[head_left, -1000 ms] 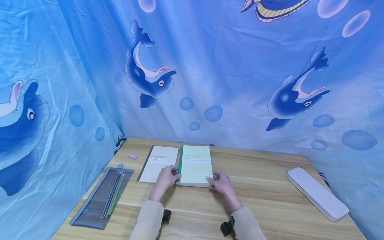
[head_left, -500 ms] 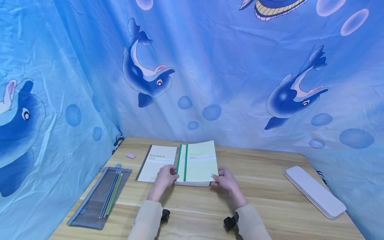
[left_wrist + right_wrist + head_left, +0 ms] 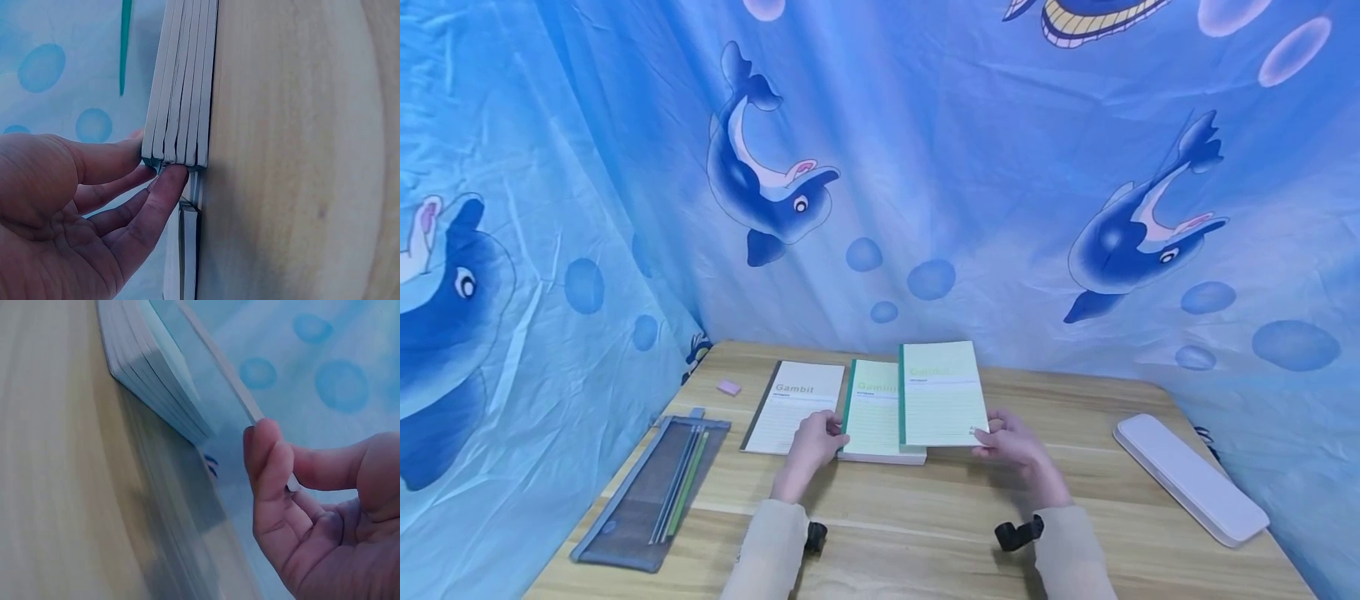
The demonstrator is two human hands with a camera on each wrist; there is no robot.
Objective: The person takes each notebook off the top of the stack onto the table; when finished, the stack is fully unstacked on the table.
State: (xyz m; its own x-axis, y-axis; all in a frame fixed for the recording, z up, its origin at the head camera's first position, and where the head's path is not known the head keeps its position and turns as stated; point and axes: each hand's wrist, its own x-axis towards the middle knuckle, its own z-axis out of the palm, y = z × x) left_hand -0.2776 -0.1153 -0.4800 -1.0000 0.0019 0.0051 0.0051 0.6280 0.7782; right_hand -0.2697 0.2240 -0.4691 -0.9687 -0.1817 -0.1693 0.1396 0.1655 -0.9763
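Between thumb and fingers, my right hand (image 3: pixel 1011 439) pinches the lower right corner of a green-spined notebook (image 3: pixel 943 400). That notebook is raised over the right part of a stack of green notebooks (image 3: pixel 868 417); the right wrist view shows a gap between the held notebook (image 3: pixel 219 356) and the stack (image 3: pixel 140 362). At the stack's near left corner, my left hand (image 3: pixel 812 446) holds with the thumb on top and fingers against the spines. In the left wrist view several notebooks (image 3: pixel 181 87) show edge-on beside these fingers. White notebooks with a dark spine (image 3: pixel 797 400) lie just left of the stack.
A grey mesh pencil pouch (image 3: pixel 632 492) with pencils (image 3: pixel 681 487) on it lies at the left. Behind it sits a pink eraser (image 3: pixel 728 387). A white pencil case (image 3: pixel 1191 479) lies at the right edge. A blue dolphin-print curtain (image 3: pixel 962 208) hangs behind the table (image 3: pixel 887 533).
My right hand has lifted the top notebook off the stack and carried it rightward, uncovering the green notebook beneath. My left hand has stayed at the stack's corner.
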